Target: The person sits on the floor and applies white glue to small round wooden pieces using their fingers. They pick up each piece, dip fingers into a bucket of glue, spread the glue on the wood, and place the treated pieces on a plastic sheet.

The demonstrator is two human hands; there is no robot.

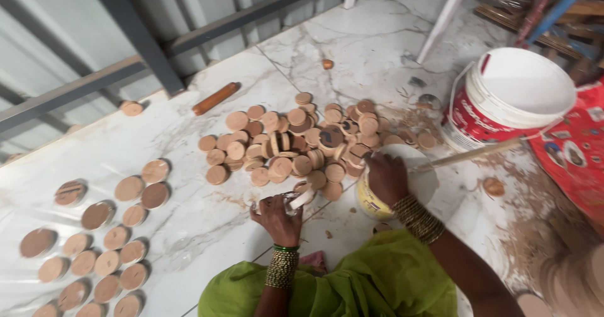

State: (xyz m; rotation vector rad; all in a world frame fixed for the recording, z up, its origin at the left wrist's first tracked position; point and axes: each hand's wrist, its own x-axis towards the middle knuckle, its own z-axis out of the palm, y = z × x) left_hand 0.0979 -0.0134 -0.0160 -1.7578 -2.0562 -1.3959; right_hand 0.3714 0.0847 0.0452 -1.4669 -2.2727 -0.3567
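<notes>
Wooden discs everywhere, pale and round, heaped in a loose pile (pixel 296 144) on the white veined marble floor (pixel 371 40). Left hand (pixel 277 219) curled shut around one wooden disc (pixel 303 196) just below the pile's near edge, with something clear and crinkly, maybe plastic wrap, bunched under the fingers. Right hand (pixel 385 177) pressed down on a small yellow tub (pixel 377 200) with a white lid, fingers bent over the rim; hard to tell whether actually gripping. Thin wooden stick (pixel 472 155) poking out from beside that hand toward a big white bucket (pixel 513 97) with a red label. Off to the left, more discs laid flat in neat rows (pixel 100 248), some darker brown, well apart from the pile. Smooth wooden rod (pixel 215 98) lying near the grey metal wall frame (pixel 135 31). Sawdust and shavings (pixel 522 229) scattered on the right, plus red printed cloth (pixel 576 150). Green fabric (pixel 371 279) at the bottom, beaded bangles on both wrists.
</notes>
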